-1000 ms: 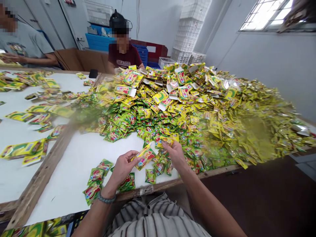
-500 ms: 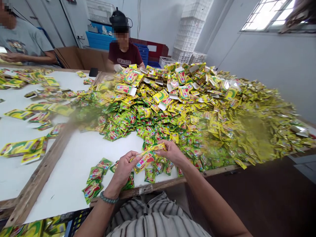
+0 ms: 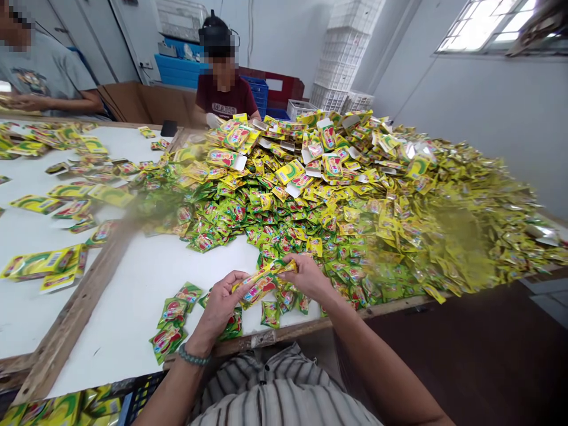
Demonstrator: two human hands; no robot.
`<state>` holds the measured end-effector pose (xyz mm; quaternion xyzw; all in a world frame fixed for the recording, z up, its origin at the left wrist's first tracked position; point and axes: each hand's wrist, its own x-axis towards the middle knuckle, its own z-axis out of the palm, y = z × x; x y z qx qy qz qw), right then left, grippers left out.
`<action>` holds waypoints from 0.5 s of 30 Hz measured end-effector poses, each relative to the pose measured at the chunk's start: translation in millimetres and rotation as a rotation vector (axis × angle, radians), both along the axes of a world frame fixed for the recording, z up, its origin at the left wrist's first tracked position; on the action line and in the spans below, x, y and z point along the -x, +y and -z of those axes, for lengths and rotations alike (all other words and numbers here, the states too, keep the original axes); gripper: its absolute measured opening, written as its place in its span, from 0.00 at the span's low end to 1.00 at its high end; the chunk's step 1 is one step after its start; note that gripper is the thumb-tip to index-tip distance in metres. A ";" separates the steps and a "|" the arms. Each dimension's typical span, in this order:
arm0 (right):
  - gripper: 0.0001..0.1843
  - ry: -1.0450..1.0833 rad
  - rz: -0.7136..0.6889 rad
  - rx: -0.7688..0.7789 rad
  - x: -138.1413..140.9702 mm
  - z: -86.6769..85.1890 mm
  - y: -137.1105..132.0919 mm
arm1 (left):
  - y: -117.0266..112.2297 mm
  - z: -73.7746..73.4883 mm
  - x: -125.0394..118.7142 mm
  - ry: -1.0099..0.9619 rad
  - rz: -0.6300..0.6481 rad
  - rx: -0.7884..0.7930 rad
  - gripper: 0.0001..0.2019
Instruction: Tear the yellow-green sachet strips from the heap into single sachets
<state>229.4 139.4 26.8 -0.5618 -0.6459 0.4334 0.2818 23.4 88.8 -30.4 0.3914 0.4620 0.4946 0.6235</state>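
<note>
Right hand (image 3: pixel 307 276) has closed in from 1 o'clock. Its fingers and the left hand (image 3: pixel 220 306) now pinch one pack (image 3: pixel 260 284), seemingly turned edge-on, heap (image 3: pixel 355 195) at 12.

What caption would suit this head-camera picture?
Left hand and right hand hold one yellow packet beside a big heap of sachets on a white table.

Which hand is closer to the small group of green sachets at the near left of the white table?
Left. The left hand is just right of the green sachets; the right hand is farther right, at the other end of the held yellow packet.
</note>
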 end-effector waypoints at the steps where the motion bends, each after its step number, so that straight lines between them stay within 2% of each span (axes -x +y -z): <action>1: 0.05 -0.043 0.018 -0.048 1.5 -1.2 0.2 | 0.3 -0.3 0.8 0.015 -0.003 -0.010 0.14; 3: 0.03 -0.079 0.045 -0.101 3.8 -2.8 1.1 | 0.7 -2.1 1.9 0.035 -0.020 -0.015 0.15; 4: 0.03 -0.050 0.039 -0.079 4.1 -2.9 2.0 | 0.9 -3.5 2.4 0.032 -0.027 -0.009 0.15; 8: 0.10 0.240 -0.065 0.201 0.9 0.7 7.5 | 0.2 -8.3 4.4 -0.034 -0.006 0.017 0.15; 10: 0.11 0.322 -0.047 0.286 -0.3 3.1 10.5 | -0.3 -9.0 5.2 -0.054 0.008 0.009 0.14; 13: 0.08 0.263 0.030 0.304 1.9 3.8 13.4 | -0.1 -9.0 5.4 -0.023 0.009 -0.021 0.13; 15: 0.06 0.157 0.039 0.260 4.8 2.3 13.5 | 0.6 -9.7 5.0 0.020 0.016 -0.038 0.13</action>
